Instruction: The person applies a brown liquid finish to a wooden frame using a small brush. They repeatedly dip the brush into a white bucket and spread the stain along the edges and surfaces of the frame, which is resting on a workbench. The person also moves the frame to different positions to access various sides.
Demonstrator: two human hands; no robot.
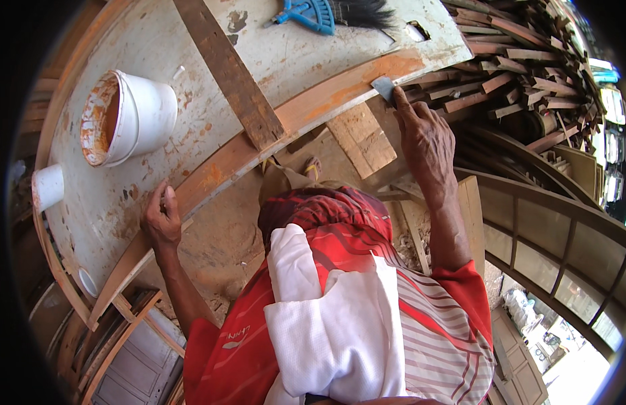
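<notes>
A curved wooden piece [313, 116] runs along the near edge of a stained white board, with patches of orange-brown filler on its face. My right hand [426, 138] grips a putty knife [384, 88], the index finger stretched along it; its flat grey blade touches the wood near the right-hand filler patch. The knife's handle is hidden in my palm. Toward the left end, my left hand [162, 216] rests at the same curved piece, its fingers wrapped over the edge. A dark brown plank [228, 71] crosses the board and meets the curved piece at its middle.
On the white board [205, 138] a white bucket [147, 118], smeared orange inside, lies tipped beside a small white cup [48, 187]. A blue brush [313, 13] with black bristles is at the far side. Stacked wood strips [509, 57] and a paned frame [536, 263] stand right.
</notes>
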